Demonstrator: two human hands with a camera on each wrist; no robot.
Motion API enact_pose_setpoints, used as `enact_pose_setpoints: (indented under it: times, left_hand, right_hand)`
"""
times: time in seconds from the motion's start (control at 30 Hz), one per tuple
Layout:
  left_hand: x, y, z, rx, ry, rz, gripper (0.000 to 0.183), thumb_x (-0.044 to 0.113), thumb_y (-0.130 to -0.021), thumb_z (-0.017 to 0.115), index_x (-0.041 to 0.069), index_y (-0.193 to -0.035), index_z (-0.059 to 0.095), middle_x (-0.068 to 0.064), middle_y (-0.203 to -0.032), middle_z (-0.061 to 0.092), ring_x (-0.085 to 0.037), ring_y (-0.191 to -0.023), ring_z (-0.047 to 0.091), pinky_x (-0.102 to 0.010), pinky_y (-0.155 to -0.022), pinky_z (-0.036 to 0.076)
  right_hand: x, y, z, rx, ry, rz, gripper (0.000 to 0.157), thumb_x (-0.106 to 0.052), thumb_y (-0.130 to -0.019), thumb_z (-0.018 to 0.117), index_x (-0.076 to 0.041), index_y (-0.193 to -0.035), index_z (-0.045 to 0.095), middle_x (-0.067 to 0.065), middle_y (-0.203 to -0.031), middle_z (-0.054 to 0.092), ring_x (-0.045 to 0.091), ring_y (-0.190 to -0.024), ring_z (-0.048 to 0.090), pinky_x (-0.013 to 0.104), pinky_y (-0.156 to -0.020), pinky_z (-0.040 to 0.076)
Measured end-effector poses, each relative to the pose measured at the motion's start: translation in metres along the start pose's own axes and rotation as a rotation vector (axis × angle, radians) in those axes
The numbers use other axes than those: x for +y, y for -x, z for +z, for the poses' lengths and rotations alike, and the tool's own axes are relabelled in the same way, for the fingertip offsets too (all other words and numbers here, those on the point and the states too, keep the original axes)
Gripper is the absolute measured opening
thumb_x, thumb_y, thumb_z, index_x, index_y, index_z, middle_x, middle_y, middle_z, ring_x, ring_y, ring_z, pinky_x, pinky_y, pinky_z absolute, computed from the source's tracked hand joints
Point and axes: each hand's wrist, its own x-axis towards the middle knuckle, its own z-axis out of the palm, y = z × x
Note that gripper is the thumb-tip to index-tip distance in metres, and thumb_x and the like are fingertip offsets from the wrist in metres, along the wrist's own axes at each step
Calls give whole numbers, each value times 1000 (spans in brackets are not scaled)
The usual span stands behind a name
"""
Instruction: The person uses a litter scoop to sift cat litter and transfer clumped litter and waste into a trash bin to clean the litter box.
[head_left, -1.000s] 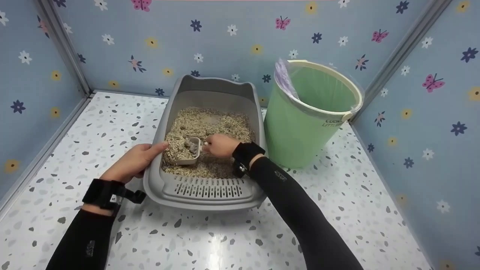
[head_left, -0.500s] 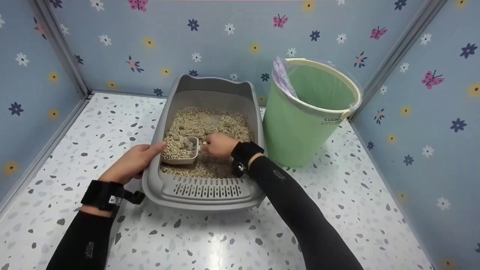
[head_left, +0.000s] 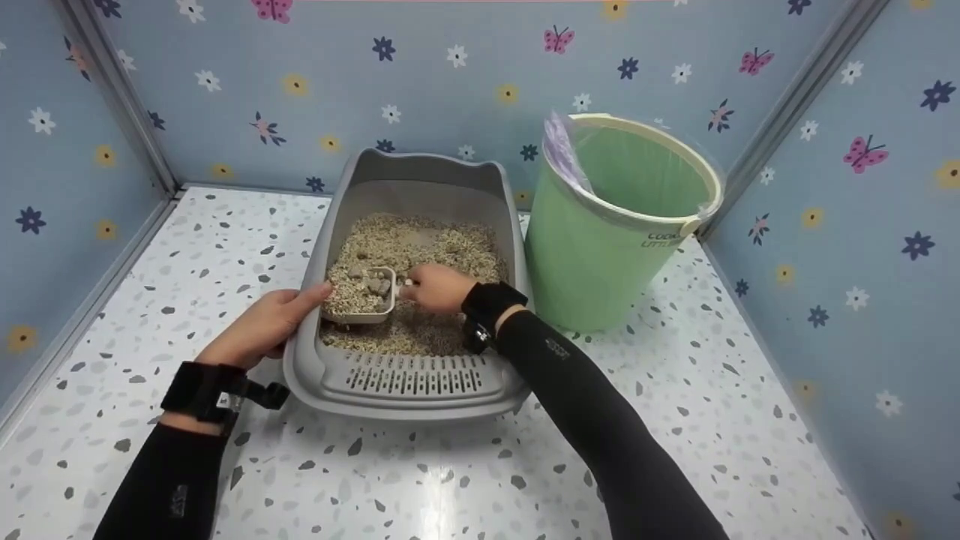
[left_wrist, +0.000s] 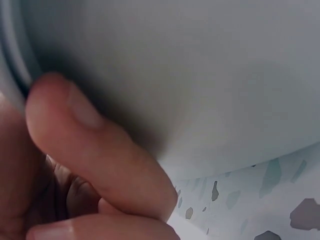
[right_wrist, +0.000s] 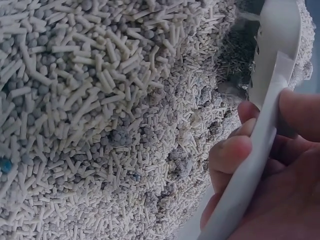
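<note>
A grey litter box (head_left: 416, 401) stands on the floor, with pelleted cat litter (head_left: 465, 251) spread inside. My right hand (head_left: 442, 289) grips the handle of a pale litter scoop (head_left: 367, 318) low in the box. Litter and several greyish clumps (head_left: 379, 286) lie in the scoop, near the box's left wall. In the right wrist view, fingers and thumb wrap the scoop's handle (right_wrist: 252, 170). My left hand (head_left: 266, 322) holds the box's left rim, thumb on top. The left wrist view shows its curled fingers (left_wrist: 105, 150) against the outer wall (left_wrist: 200, 90).
To the right of the box stands a green bin (head_left: 581, 262) lined with a clear bag whose lilac end (head_left: 562, 154) hangs over the rim. Flower-patterned walls (head_left: 442, 82) close in the back and both sides. The floor (head_left: 315, 480) is white with grey specks.
The scoop has shifted slightly left and up through the litter, and more litter with clumps now shows in it. My left hand keeps its hold on the rim.
</note>
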Motion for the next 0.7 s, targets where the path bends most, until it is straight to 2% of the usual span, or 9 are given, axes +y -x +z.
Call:
enact_pose_setpoints:
  times: [0.1, 0.2, 0.43, 0.57, 0.7]
  left_hand:
    - [0, 0, 0, -1, 3, -4, 89, 78, -107, 52, -6, -136, 56, -8, -84, 74, -16, -64, 71, -30, -52, 59]
    - [2, 0, -1, -6, 0, -6, 91, 78, -107, 51, -8, -138, 55, -9, -86, 75, -17, -65, 73, -32, -55, 62]
    - [2, 0, -1, -5, 4, -6, 93, 77, -108, 51, -9, -142, 54, -10, -89, 76, -20, -69, 75, -35, -59, 65]
    - [2, 0, -1, -5, 2, -4, 92, 76, -108, 51, -9, -143, 54, -10, -88, 76, -20, -68, 75, -35, -58, 65]
    - [1, 1, -1, -6, -4, -2, 91, 76, -109, 50, -9, -141, 56, -10, -87, 76, -19, -67, 74, -33, -56, 63]
  right_hand:
    - [0, 0, -1, 1, -5, -7, 30, -31, -120, 53, -12, -98, 53, 1, -85, 44, 17, -76, 43, 32, -74, 37]
    - [1, 0, -2, 19, -8, -7, 28, -31, -120, 53, -9, -106, 60, 1, -90, 49, 18, -82, 49, 35, -81, 45]
    - [1, 0, -2, 45, -4, -3, 35, -31, -120, 53, 0, -120, 68, 4, -96, 56, 22, -90, 55, 45, -95, 54]
    - [1, 0, -3, 59, 3, 10, 35, -32, -120, 53, 0, -125, 68, 4, -99, 57, 22, -92, 56, 44, -94, 53]
    - [1, -1, -2, 68, -5, 18, 31, -33, -120, 54, -3, -119, 65, 3, -96, 54, 21, -89, 54, 39, -87, 49]
